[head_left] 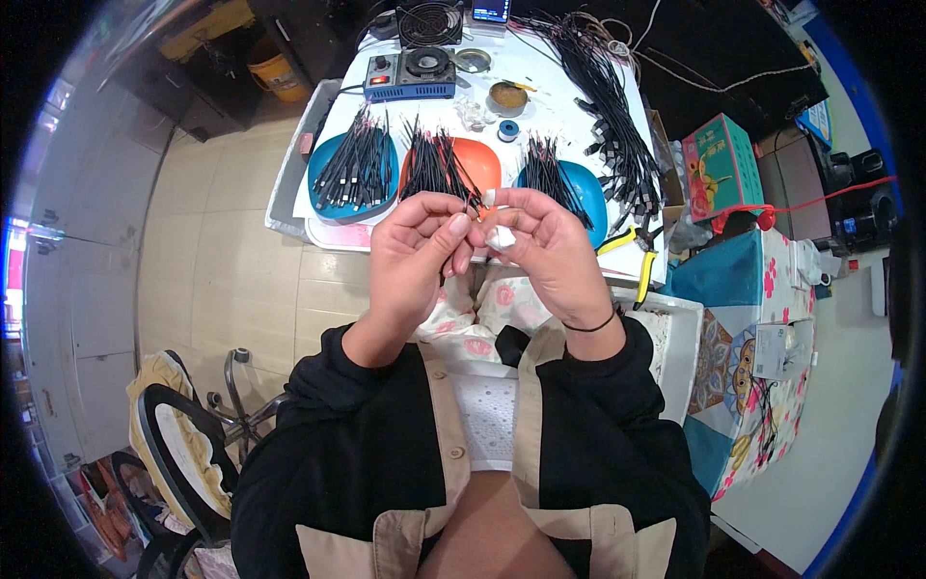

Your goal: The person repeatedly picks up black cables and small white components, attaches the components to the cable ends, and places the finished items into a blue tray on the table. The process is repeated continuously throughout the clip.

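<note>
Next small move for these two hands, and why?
I'd probably steady the left hand and use the right hand to straighten the tip of the thin wire. The left thumb and index finger appear pinched on that wire, and the right fingertips are close beside it. Whether those also hold it is too small to tell.

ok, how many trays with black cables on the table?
3. Blue tray on the left, orange tray in the middle, second blue tray on the right. Black cables cover part of each; no others visible.
</note>
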{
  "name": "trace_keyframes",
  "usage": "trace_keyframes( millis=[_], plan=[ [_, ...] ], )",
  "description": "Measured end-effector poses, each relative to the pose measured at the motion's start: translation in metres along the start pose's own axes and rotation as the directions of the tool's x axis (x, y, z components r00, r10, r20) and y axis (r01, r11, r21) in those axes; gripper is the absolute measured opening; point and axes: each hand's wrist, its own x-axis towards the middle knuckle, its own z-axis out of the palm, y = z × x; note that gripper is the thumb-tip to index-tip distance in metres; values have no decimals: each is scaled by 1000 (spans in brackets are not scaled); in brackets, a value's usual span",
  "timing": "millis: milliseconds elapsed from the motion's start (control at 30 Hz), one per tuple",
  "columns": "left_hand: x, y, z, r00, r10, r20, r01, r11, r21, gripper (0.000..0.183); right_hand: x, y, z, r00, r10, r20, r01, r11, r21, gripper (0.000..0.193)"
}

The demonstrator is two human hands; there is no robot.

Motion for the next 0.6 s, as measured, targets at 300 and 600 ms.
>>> trace_keyframes(
  millis=[300,600],
  plan=[
    [2,-6,11,989,57,-136,-64,997,-43,12,-11,-4,4,998,52,-30,-57,985,-165,18],
    [-2,0,16,983,-183,11,182,966,-184,12,-15,4,8,998,58,26,-41,895,-445,21]
  ],
)
